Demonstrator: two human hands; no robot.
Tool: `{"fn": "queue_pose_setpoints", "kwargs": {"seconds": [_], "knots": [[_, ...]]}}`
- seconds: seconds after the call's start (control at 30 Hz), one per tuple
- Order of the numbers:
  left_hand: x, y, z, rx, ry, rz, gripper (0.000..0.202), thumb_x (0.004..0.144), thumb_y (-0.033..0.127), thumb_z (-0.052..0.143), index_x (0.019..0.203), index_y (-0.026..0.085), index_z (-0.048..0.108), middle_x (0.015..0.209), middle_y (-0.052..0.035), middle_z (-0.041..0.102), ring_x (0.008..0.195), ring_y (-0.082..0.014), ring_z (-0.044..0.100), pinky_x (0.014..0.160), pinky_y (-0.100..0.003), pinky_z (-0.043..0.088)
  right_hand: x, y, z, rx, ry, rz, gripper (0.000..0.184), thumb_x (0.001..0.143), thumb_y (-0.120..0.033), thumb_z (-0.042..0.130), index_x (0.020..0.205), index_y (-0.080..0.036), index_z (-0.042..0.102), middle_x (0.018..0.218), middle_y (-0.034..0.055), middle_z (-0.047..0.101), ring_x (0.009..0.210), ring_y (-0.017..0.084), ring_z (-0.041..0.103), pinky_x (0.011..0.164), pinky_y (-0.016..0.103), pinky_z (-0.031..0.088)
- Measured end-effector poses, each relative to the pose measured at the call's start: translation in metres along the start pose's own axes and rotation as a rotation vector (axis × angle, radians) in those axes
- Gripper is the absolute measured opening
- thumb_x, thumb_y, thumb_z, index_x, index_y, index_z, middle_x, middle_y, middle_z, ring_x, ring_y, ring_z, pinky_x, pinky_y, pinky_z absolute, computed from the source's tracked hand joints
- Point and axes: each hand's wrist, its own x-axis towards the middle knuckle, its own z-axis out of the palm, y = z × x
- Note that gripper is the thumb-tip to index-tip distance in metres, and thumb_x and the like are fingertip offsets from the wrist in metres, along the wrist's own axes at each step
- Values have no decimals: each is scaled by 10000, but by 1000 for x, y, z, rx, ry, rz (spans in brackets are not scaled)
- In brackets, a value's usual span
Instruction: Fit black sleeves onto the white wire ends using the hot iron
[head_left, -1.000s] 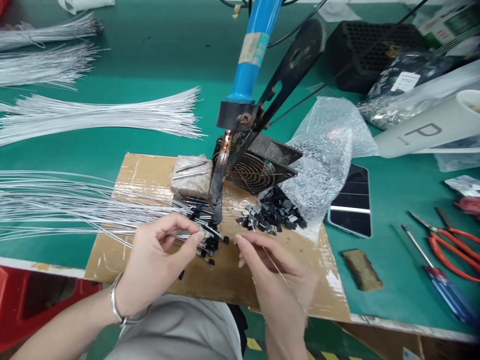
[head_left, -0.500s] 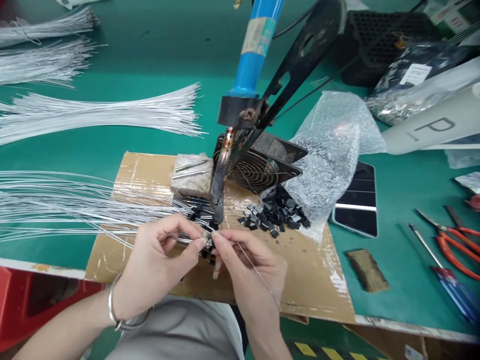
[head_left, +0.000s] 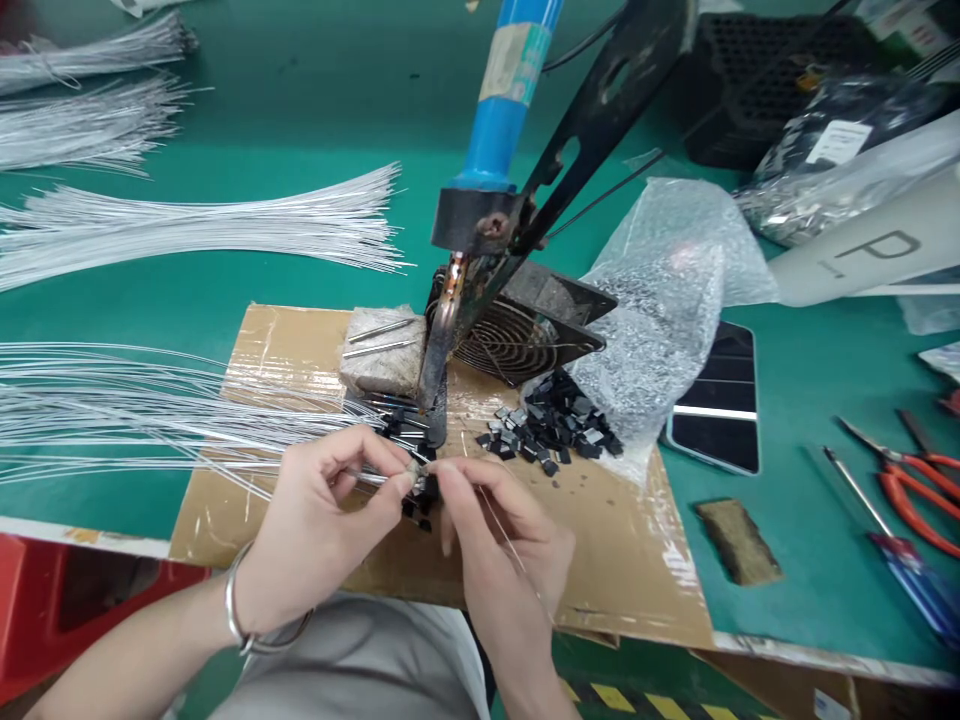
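My left hand (head_left: 330, 505) is closed, thumb and forefinger pinching a tiny piece too small to name. Facing it, my right hand (head_left: 506, 530) is closed too, its fingertips meeting beside that piece. A thin silvery wire (head_left: 512, 545) runs through the right fingers and down across the palm. Past my left hand lies a loose spread of white cables (head_left: 187, 415), their dark-tipped ends by my fingertips. Just above stands a soldering iron with a blue handle (head_left: 491, 140), its tip pointing down. Black pieces under my fingers are partly hidden.
A cardboard sheet (head_left: 600, 560) covers the bench under my hands. On it are a pale block (head_left: 382, 350) with metal rods, a fan (head_left: 517, 335) and small black chips (head_left: 562, 420). Rightward lie bubble wrap (head_left: 652, 300), a phone (head_left: 716, 400), a screwdriver (head_left: 900, 570) and orange-handled pliers (head_left: 915, 500).
My right fingertips have drawn slightly right, away from the left ones. The thin wire has shifted a little with the right hand. My left hand has barely moved.
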Motion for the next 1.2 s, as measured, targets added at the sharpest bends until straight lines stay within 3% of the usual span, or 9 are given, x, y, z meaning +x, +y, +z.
{"fn": "queue_pose_setpoints", "kwargs": {"seconds": [0.13, 0.23, 0.33, 0.4, 0.47, 0.67, 0.8, 0.97, 1.2], "knots": [[3, -3, 1, 48, 4, -14, 104, 807, 186, 703, 706, 163, 695, 792, -49, 781, 696, -127, 701, 620, -193, 519, -7, 1, -7, -141, -27, -98, 384, 1114, -382, 394, 1209, -278, 752, 760, -2, 586, 598, 134, 517, 570, 284, 456], [6, -5, 2, 100, 1, -19, 117, 811, 223, 687, 709, 166, 688, 800, -60, 781, 675, -141, 682, 570, -219, 479, -10, -3, -10, -145, -49, -38, 311, 1113, -343, 403, 1337, -293, 613, 696, -50, 534, 567, 125, 477, 532, 258, 390], [9, -6, 2, 137, 6, -31, 110, 802, 240, 678, 718, 171, 692, 832, -71, 788, 670, -153, 677, 527, -231, 434, -10, -9, -14, -194, -70, -16, 195, 1101, -353, 437, 1095, -270, 614, 659, -65, 505, 561, 119, 439, 530, 260, 337], [10, -6, 3, 145, 13, -45, 108, 798, 251, 676, 723, 175, 694, 847, -75, 793, 673, -160, 676, 513, -235, 412, -7, -12, -19, -242, -101, -39, 274, 1086, -361, 481, 848, -244, 552, 663, -56, 476, 586, 118, 426, 548, 266, 330], [12, -6, 2, 151, 18, -50, 110, 799, 261, 677, 727, 179, 694, 854, -76, 796, 672, -161, 669, 508, -237, 397, -3, -13, -24, -253, -159, -84, 331, 1071, -332, 519, 756, -232, 495, 701, -43, 481, 640, 122, 456, 583, 265, 356], [15, -4, 0, 193, 26, -39, 116, 807, 257, 664, 729, 179, 698, 835, -79, 792, 678, -169, 650, 506, -249, 368, 10, -11, -35, -279, -399, -266, 184, 958, -146, 685, 821, -236, 601, 855, -29, 655, 788, 120, 629, 719, 250, 485], [17, -5, 1, 198, 17, -46, 111, 808, 263, 667, 736, 184, 697, 844, -77, 791, 686, -176, 657, 511, -254, 378, 11, -10, -32, -191, -276, -290, 187, 949, -98, 678, 854, -246, 615, 927, -12, 701, 858, 135, 679, 765, 258, 531], [18, -4, 0, 185, 24, -54, 105, 807, 269, 666, 740, 192, 691, 873, -79, 794, 741, -197, 694, 545, -260, 432, 5, -11, -22, -153, -137, -211, 174, 1010, -177, 619, 859, -254, 580, 1196, 18, 776, 1153, 169, 727, 1004, 310, 526], [19, 0, -1, 181, 62, -33, 120, 822, 275, 664, 738, 192, 685, 868, -88, 793, 792, -215, 713, 562, -263, 457, 2, -11, -13, -119, -119, -101, 185, 974, -212, 661, 821, -257, 566, 1209, 1, 816, 1113, 154, 776, 916, 245, 580]]}}
